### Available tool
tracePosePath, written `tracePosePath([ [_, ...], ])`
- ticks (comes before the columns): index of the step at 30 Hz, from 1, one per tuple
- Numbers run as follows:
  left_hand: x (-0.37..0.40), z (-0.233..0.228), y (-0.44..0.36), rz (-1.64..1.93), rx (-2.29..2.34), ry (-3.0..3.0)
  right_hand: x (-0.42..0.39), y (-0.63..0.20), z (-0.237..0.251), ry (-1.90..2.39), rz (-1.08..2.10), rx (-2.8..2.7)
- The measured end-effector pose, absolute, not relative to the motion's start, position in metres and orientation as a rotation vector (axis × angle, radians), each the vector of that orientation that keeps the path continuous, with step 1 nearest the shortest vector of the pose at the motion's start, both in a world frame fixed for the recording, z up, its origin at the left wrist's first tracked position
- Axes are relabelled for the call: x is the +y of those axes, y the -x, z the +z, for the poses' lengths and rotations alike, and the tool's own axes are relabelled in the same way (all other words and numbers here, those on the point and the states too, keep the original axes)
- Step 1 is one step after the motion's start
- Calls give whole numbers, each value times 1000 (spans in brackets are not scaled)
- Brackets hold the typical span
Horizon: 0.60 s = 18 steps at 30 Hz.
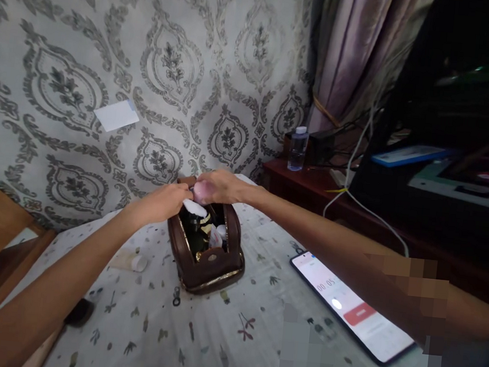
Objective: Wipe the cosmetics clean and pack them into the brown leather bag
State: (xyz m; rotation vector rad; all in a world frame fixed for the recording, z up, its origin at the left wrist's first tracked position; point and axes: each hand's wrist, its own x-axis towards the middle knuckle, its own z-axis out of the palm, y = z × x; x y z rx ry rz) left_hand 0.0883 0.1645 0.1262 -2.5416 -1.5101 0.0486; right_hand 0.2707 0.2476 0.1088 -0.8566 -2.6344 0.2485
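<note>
Brown leather pouch [213, 261], unzipped, on the bed's printed sheet [195, 340], long axis running away from the person. Both hands meet over its far end: right hand [218, 185] wrapped round a pink bottle [203, 189], left hand [167, 200] pinching a white pad [194, 207] directly beneath. Phone [351, 306] lies right, apart.

brown pouch [206, 249] (gold zip), white floral-print sheet [212, 336], grey damask wallpaper [110, 49], pink curtain [352, 49].
</note>
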Motion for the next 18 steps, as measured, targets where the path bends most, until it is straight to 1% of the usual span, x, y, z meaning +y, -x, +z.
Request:
tracePosePath([
  [5,163,129,-85,112,-1485,2556,248,-259,101,786,0,-2824],
  [12,162,127,-83,86,-1474,2551,247,-241,97,753,-22,-2908],
  [18,163,122,-81,-1,-1489,2541,239,-231,95,807,-189,-3005],
])
